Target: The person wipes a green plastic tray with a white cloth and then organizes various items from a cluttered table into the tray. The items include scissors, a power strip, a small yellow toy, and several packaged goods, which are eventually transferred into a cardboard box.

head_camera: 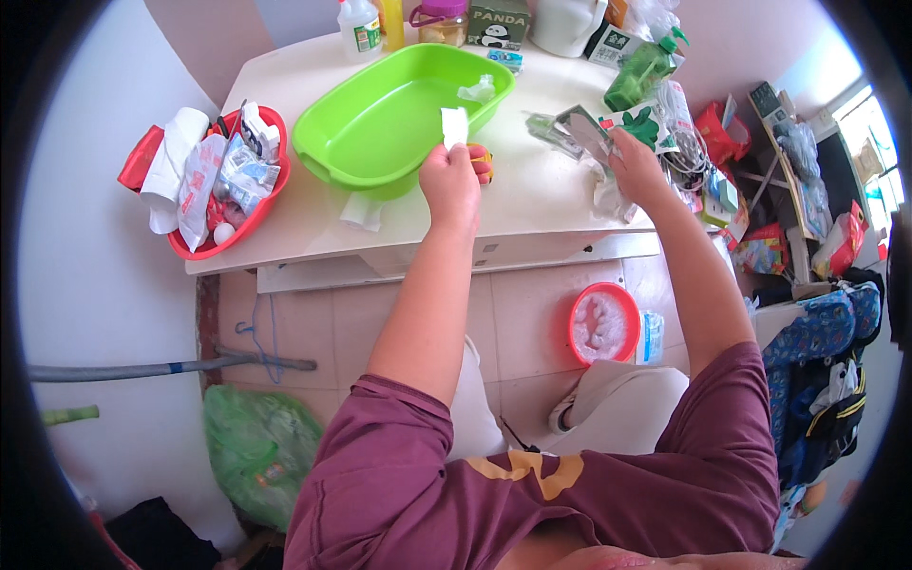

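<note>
My left hand (456,174) is closed on a small white piece (454,127), perhaps paper, at the near right rim of a green plastic basin (335,160). Something yellow (487,165) shows by its fingers, partly hidden. A crumpled clear plastic piece (477,88) lies inside the basin. At the right of the white table (527,206), my right hand (630,160) pinches a flat, greyish piece (588,135), blurred, over clear packaging (548,133). Crumpled white material (611,196) hangs or lies just below that hand; which one cannot be told.
A red basket (281,167) of packets and a paper roll stands at the table's left. Bottles, a jar (443,27) and a white jug (565,27) line the back. A green pump bottle (639,75) and cables are at right. On the floor sits a red basin (604,322) of suds.
</note>
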The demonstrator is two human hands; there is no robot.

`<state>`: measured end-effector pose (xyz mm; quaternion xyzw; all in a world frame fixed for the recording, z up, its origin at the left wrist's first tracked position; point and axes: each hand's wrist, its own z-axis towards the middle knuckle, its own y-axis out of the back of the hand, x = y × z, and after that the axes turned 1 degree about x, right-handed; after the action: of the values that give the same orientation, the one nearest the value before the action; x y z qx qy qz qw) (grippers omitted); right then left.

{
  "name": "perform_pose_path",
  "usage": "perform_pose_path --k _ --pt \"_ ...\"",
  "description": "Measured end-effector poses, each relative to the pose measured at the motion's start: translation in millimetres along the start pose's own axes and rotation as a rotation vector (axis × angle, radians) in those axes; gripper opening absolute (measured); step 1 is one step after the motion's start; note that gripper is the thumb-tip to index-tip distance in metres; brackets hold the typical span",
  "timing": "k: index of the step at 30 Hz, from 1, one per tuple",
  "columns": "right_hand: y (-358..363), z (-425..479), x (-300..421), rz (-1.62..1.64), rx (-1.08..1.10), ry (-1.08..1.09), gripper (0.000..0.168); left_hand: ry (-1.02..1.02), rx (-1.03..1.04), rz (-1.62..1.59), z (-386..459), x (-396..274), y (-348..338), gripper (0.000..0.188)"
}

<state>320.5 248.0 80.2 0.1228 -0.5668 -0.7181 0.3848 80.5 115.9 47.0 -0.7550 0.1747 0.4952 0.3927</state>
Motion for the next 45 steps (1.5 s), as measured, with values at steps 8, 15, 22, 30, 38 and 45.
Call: perform_pose_path --k 8,15,22,30,38,45 --pt "-13 -14 52 0.177 0.041 -0.146 0.021 0.13 0.181 0.263 -6 36 -23 0.063" --pt "-27 -21 64 0.25 -0.006 -0.144 0.02 -0.196 0.132 0.471 9 74 -28 0.059" --pt "-28 -32 81 0.28 -0.062 -0.137 0.017 -0.023 0.29 0.417 0 59 -33 0.039" --pt "-33 -50 71 0.384 -0.08 -0.086 0.015 -0.265 0.344 0.507 -6 60 -38 0.022" --pt "-45 -44 66 0.279 -0.355 -0.449 0.019 -0.622 0.122 0.764 -14 65 -46 0.013" --pt "-43 -39 57 0.071 -0.452 -0.278 0.02 -0.718 0.145 0.919 -12 65 -41 0.011"
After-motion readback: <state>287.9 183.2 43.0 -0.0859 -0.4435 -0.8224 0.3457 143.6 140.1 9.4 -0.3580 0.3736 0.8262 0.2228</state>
